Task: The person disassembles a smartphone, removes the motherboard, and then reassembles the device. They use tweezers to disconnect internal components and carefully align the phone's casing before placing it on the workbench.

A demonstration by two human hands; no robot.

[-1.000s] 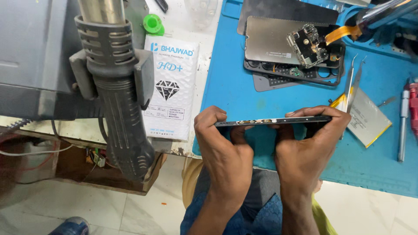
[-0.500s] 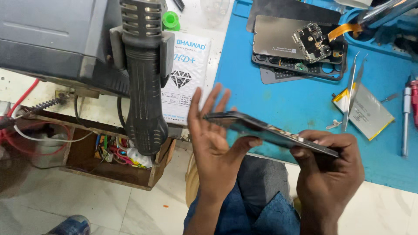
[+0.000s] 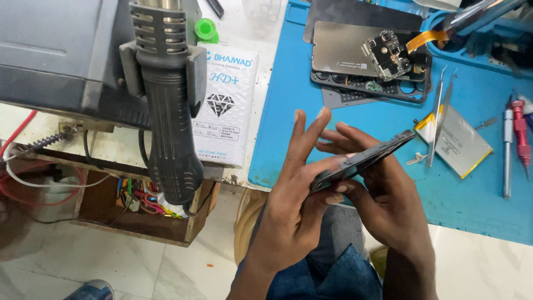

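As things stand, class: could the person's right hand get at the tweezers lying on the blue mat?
Probably yes. The tweezers lie uncovered on the blue mat, just beyond the right hand, with nothing between. But that hand holds the phone together with the left hand.

Head view, close, down over workbench (image 3: 288,72)

You hold a phone frame (image 3: 363,160) tilted between your left hand (image 3: 297,189) and right hand (image 3: 383,194), above the mat's (image 3: 472,194) near edge. Behind lies an opened phone (image 3: 369,61); tweezers (image 3: 438,114) and battery (image 3: 458,141) right; hot-air gun (image 3: 166,105) left.
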